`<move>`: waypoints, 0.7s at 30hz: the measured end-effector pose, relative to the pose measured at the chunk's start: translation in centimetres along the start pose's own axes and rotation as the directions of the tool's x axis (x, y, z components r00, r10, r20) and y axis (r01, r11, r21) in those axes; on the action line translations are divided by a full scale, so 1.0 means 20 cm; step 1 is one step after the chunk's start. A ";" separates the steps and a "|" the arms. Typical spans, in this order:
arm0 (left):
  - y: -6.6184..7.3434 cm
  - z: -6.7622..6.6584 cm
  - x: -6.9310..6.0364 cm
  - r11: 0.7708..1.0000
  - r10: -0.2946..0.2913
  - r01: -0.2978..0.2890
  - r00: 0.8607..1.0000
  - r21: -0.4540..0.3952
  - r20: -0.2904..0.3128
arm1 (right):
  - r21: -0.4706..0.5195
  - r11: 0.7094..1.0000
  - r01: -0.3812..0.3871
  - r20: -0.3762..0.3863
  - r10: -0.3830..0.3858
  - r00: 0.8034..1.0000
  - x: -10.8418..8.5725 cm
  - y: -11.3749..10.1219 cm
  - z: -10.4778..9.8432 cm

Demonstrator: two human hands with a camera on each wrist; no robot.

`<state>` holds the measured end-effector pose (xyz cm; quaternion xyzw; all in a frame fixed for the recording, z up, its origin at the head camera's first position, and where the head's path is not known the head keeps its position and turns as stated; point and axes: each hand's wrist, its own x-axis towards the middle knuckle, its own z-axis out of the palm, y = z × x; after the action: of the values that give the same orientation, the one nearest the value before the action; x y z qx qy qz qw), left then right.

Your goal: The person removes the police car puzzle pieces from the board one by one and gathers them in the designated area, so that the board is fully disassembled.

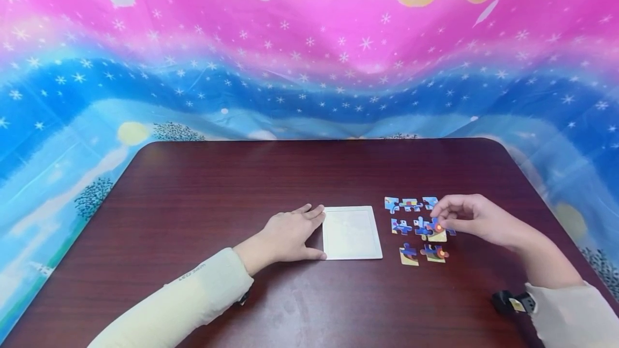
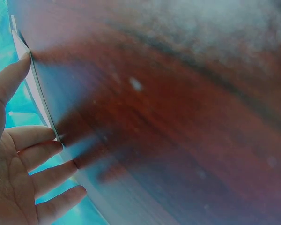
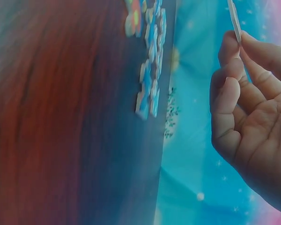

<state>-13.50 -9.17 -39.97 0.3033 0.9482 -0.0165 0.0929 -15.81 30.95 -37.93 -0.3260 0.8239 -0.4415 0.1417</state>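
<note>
A white square puzzle tray [image 1: 378, 235] with a raised rim lies on the table. My left hand [image 1: 292, 236] touches its left edge, thumb and fingers spread and fairly straight. In the left wrist view, the tray's thin edge [image 2: 39, 96] shows against that hand's thumb and fingertips. My right hand [image 1: 476, 220] pinches a jigsaw piece [image 1: 438, 234] in yellow, blue and orange between thumb and index finger. The right wrist view shows this held piece [image 3: 234, 21] edge-on, above the table. Several loose jigsaw pieces [image 1: 408, 255] lie in rough rows beneath and around the right hand.
The dark red-brown table [image 1: 217, 187] has rounded far corners. Behind and beside it hangs a pink and blue patterned cloth [image 1: 309, 85]. A black wrist device [image 1: 512, 302] sits by the right sleeve.
</note>
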 end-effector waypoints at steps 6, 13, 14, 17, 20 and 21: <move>0.00 0.00 0.00 1.000 0.005 -0.005 1.000 -0.002 0.001 | -0.011 0.999 -0.040 -0.018 0.040 0.999 -0.07 0.02 -0.02; 0.00 -0.01 0.00 1.000 0.000 0.000 1.000 -0.001 0.006 | -0.020 0.995 -0.094 -0.019 0.094 0.995 -0.14 0.06 -0.05; 0.00 -0.01 0.00 1.000 -0.001 0.001 1.000 -0.001 0.006 | -0.016 0.994 -0.106 -0.015 0.106 0.994 -0.15 0.07 -0.05; 0.00 0.00 0.00 1.000 -0.004 0.004 1.000 -0.008 0.008 | 0.000 0.991 -0.135 0.018 0.135 0.991 -0.17 0.09 -0.06; 0.00 0.00 0.00 1.000 -0.007 0.007 1.000 -0.014 0.011 | 0.027 0.991 -0.132 0.070 0.130 0.989 -0.19 0.11 -0.08; 0.00 0.00 0.00 1.000 -0.008 0.008 1.000 -0.017 0.012 | 0.038 0.991 -0.125 0.087 0.121 0.989 -0.20 0.12 -0.08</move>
<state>-13.46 -9.17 -39.95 0.2988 0.9489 -0.0109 0.1012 -14.62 35.51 -39.17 -0.2897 0.8259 -0.4354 0.2107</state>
